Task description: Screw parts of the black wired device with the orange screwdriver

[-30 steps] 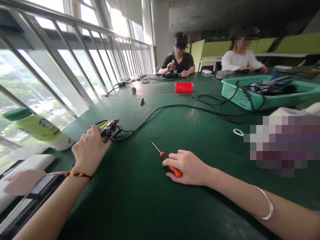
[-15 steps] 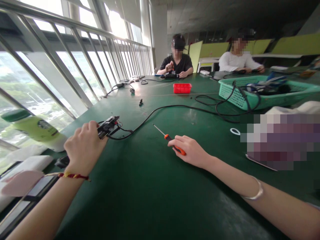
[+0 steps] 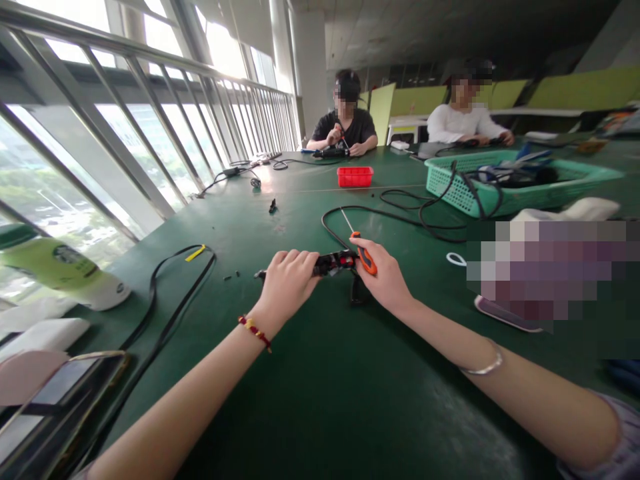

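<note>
My left hand (image 3: 290,283) is wrapped round a black corded device (image 3: 330,265) just above the green table. Red and black inner parts show on the device's right half; my fingers cover its left part. In my right hand (image 3: 385,277) is a screwdriver (image 3: 369,259) with an orange and black handle, its thin shaft pointing up and away from me. The right fingers are at the device's right end, where a black cable (image 3: 330,230) leads off. Whether they also grip the device I cannot tell. A dark loop-like part (image 3: 356,293) hangs below that end.
A red tray (image 3: 355,177) and a small black piece (image 3: 273,205) lie farther back. On the right are a green basket (image 3: 450,183) with cables and a pixelated bundle (image 3: 540,273). A bottle (image 3: 65,267), phone (image 3: 65,393) and looped cord (image 3: 153,293) lie left. Two people sit opposite.
My left hand has carried the device right, to the middle, and turned it roughly level. My right hand has brought the screwdriver up to the device's right end. The looped cord at left is now uncovered.
</note>
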Demonstrator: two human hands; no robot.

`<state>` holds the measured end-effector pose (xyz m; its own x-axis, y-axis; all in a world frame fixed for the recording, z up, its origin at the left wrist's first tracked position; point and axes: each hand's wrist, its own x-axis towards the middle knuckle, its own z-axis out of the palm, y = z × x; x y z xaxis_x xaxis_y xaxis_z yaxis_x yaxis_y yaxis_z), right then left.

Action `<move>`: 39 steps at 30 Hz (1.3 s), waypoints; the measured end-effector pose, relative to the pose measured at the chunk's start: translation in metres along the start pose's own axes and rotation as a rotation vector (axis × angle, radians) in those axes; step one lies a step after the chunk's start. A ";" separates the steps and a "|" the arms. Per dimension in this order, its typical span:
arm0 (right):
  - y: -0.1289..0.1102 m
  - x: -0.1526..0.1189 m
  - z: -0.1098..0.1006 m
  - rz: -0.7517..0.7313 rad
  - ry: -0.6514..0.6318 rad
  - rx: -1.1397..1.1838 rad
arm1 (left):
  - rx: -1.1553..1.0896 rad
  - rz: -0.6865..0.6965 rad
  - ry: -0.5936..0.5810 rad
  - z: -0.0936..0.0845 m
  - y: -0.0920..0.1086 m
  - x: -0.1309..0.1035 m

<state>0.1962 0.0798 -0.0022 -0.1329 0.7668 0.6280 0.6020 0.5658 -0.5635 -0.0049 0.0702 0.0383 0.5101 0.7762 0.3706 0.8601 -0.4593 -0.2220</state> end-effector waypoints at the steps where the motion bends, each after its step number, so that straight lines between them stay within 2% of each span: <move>1: 0.003 0.001 -0.001 0.013 0.007 -0.003 | -0.024 0.029 0.005 0.006 0.003 0.008; 4: 0.012 0.006 -0.005 0.132 -0.010 -0.030 | -0.082 0.040 -0.002 0.022 0.007 0.027; 8: 0.021 0.010 -0.008 0.282 -0.083 -0.029 | -0.079 -0.104 -0.004 0.036 0.001 0.033; 10: 0.022 0.010 -0.008 0.285 -0.100 -0.025 | -0.055 -0.181 -0.002 0.032 -0.008 0.028; 13: 0.023 0.009 -0.006 0.266 -0.121 -0.046 | 0.004 -0.345 -0.037 0.012 -0.033 0.016; 17: 0.022 0.007 -0.005 0.247 -0.144 -0.091 | 0.060 -0.627 -0.371 -0.013 -0.073 -0.009; 19: 0.022 0.007 -0.006 0.243 -0.154 -0.098 | 0.077 -0.668 -0.485 -0.016 -0.087 -0.023; 21: 0.021 0.007 -0.006 0.243 -0.160 -0.102 | 0.097 -0.647 -0.534 -0.013 -0.091 -0.035; 23: 0.020 0.007 -0.007 0.248 -0.168 -0.108 | 0.120 -0.597 -0.529 -0.009 -0.087 -0.042; 26: 0.020 0.007 -0.006 0.248 -0.177 -0.114 | 0.180 -0.551 -0.504 -0.005 -0.070 -0.045; 31: 0.022 0.007 -0.005 0.242 -0.174 -0.119 | 0.257 -0.530 -0.384 -0.004 -0.040 -0.042; 34: 0.023 0.007 -0.005 0.224 -0.167 -0.123 | 0.250 -0.466 -0.326 -0.006 -0.025 -0.041; 39: 0.023 0.007 -0.005 0.219 -0.158 -0.131 | 0.238 -0.340 -0.335 -0.013 0.003 -0.038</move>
<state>0.2128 0.0965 -0.0079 -0.1040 0.9097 0.4020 0.7246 0.3462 -0.5959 -0.0215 0.0342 0.0350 0.1405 0.9775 0.1574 0.9326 -0.0773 -0.3525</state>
